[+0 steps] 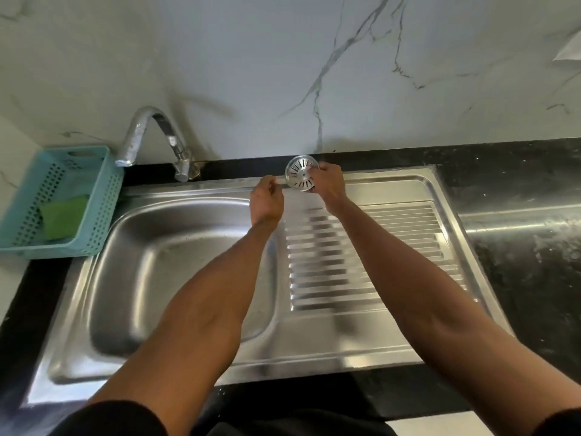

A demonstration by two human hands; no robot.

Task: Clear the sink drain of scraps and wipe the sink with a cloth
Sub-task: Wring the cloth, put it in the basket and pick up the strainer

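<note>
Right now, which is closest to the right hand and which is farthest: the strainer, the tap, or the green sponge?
1. Strainer: the right hand holds it, above the sink's back rim.
2. Tap: to the left, behind the basin.
3. Green sponge: far left, inside the blue basket.

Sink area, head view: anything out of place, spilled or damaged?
One thing: the drain strainer is out of the basin, held up by the right hand at the sink's back rim, the left hand beside it. The green scrub pad lies in the teal basket. No spill or damage shows.
</note>
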